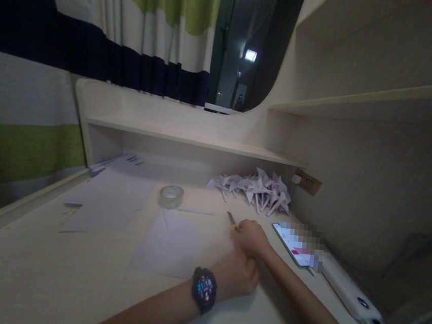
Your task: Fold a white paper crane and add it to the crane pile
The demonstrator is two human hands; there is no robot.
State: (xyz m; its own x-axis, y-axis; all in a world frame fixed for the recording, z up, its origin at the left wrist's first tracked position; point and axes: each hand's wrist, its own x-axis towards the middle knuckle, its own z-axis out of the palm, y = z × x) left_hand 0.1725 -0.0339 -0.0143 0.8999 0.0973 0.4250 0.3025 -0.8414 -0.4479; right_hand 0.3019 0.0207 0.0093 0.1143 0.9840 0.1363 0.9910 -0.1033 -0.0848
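Readable writing, as I view it from the head camera: "21:18" in lit digits on the round black watch (204, 290) worn at the left wrist; its smaller characters I cannot make out. Phone (288, 243), flat, screen lit, partly pixelated, text illegible.

Right hand (251, 237): fingers pinching a knife (232, 219), slim metal blade, yellow part at the grip, tip pointing away over the table (55, 281). Left hand (236, 275): fingers curled, just below the right; I cannot tell whether they grip anything or whether the hands touch.

Paper (168, 244), one smooth white sheet, left of both hands. Thin white stick (196, 211), lying beyond the sheet. Tape (170, 198), one clear thick ring, beside the stick.

Pinwheels (261, 189), white folded paper, pointed vanes and tubular stems, heaped at the back right. Paper stack (115, 193), loose white sheets, uneven edges, at left.

White bar (347, 286), rounded, smooth, right of the hands. Curtain (156, 24), pleated cloth, green, cream and navy.
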